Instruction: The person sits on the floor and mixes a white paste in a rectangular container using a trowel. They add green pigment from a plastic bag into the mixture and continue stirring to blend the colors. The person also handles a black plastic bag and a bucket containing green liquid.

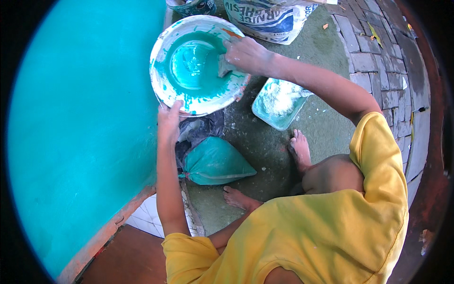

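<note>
A white bucket (158, 78), its rim splashed with teal paint, leans toward me near the wall. Thin teal paint (189, 64) covers its bottom. My left hand (170, 120) is closed on the near-left rim, thumb over the edge. Over the bucket's right side my right hand (246, 54) grips a tool with an orange handle (231, 33). That tool's pale, smeared end (223, 66) points down into the bucket; whether it is a brush or a scraper cannot be made out. A teal-rimmed tray (279, 124) with white powder and a pale-handled utensil sits to the right.
A teal wall (80, 118) rises on the left. Below the bucket lie a tied green bag (217, 163) and dark plastic (201, 128). A printed white sack (269, 23) and another paint-stained bucket (194, 8) stand at the far side. Paving bricks (364, 45) run along the right.
</note>
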Available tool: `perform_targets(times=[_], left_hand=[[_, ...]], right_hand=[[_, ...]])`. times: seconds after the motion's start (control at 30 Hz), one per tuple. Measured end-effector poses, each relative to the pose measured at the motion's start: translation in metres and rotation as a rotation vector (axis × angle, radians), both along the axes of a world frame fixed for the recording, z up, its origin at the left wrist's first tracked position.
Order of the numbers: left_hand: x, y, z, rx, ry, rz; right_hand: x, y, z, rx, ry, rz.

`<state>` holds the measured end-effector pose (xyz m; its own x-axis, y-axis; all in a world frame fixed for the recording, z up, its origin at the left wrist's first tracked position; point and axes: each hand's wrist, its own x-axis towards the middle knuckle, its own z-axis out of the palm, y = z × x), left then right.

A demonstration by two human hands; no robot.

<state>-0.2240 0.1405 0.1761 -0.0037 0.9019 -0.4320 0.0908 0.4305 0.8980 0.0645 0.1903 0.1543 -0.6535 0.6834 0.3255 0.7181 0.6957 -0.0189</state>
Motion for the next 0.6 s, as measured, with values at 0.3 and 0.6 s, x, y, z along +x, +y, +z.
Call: perform_targets(times=[0.3,0.6], left_hand=[[0.047,-0.075,0.012,0.164,0.041,-0.001],[0.073,-0.098,-0.001,0.322,0.195,-0.061]], right_hand=[[0.02,-0.061,0.011,-0.31,-0.141,-0.168],[0.035,-0.087,0.035,-0.211,0.143,-0.234]])
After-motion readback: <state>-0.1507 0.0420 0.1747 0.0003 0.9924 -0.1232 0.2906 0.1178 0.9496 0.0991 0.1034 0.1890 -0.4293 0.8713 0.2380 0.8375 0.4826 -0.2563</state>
